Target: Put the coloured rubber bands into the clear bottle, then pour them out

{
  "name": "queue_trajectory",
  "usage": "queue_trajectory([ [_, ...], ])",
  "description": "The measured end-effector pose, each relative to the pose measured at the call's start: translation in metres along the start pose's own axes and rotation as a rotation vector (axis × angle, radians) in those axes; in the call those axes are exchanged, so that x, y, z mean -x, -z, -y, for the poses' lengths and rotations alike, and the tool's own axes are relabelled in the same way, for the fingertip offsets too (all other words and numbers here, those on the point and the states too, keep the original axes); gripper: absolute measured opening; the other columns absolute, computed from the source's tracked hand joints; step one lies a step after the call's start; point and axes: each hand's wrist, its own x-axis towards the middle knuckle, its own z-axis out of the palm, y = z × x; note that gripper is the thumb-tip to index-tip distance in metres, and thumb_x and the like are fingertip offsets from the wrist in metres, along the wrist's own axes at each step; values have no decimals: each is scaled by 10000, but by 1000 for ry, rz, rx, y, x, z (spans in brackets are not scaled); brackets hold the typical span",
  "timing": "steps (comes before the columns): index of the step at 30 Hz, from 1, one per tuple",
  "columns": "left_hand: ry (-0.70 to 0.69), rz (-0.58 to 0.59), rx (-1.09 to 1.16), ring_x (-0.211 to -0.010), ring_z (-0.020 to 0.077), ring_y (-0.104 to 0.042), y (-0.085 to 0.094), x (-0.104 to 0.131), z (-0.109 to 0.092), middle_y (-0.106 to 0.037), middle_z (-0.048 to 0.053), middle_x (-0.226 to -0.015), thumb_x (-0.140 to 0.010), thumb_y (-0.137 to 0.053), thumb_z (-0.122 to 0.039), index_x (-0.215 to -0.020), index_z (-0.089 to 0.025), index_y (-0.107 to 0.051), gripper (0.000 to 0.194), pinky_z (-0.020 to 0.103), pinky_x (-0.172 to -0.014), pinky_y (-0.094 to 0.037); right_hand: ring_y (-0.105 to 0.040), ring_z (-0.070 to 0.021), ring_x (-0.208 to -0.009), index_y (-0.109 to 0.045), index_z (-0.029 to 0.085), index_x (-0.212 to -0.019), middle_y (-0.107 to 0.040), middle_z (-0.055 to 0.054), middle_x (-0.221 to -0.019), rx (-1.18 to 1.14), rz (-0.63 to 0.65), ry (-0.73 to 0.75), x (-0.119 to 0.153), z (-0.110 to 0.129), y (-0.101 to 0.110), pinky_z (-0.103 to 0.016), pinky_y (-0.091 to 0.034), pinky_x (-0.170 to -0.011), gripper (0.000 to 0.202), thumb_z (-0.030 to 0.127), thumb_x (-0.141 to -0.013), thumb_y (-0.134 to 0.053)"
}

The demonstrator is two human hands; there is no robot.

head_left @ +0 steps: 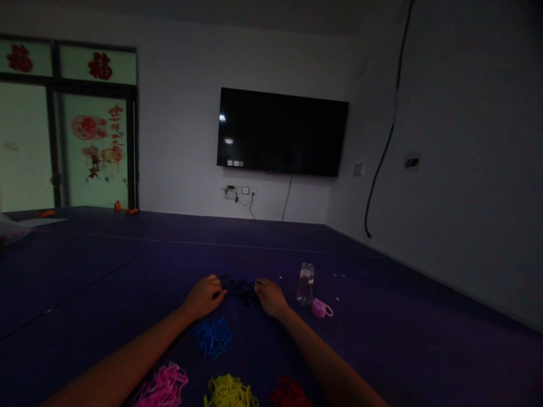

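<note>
A dark pile of small loops [241,290] lies on the purple surface between my two hands. My left hand [205,297] touches its left edge, with fingers curled; whatever they may hold is too dark to make out. At the right edge rests my right hand [270,297], its fingers bent down onto the pile, their tips hard to see. Nearer to me are a blue pile [214,337], a pink pile [164,386], a yellow pile [230,391] and a red pile [290,393] of similar loops.
Right of my right hand stands a clear bottle [305,285], with a pink lid [321,308] beside it. Small white bits lie farther right. Orange objects [117,206] sit at the far left edge. A television [282,133] hangs on the far wall.
</note>
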Motion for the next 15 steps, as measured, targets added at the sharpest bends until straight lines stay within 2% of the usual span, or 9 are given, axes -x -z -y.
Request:
queue_trajectory([
  [6, 13, -9, -2, -674, 164, -526, 1, 1, -1, -567, 23, -599, -871, -457, -223, -585, -188, -567, 309, 272, -615, -384, -468, -176, -1221, -593, 154, -1196, -528, -106, -1312, -82, -76, 29, -8, -9, -2, -320, -337, -1029, 501, 330, -975, -180],
  [10, 12, -2, -1, -688, 166, -529, 4, 1, -3, -574, 28, -614, -875, -444, -227, -594, -184, -580, 315, 274, -624, -393, -476, -174, -1214, -577, 139, -1217, -532, -112, -1306, -101, -90, 28, -10, -12, -4, -313, -348, -1024, 523, 350, -978, -162],
  [15, 10, 11, -6, -686, 161, -525, 4, 0, -4, -578, 25, -619, -873, -451, -216, -591, -182, -571, 309, 275, -627, -391, -462, -203, -1227, -615, 192, -1176, -564, -78, -1279, -71, -48, 27, -7, -9, -5, -370, -320, -1046, 446, 348, -968, -252],
])
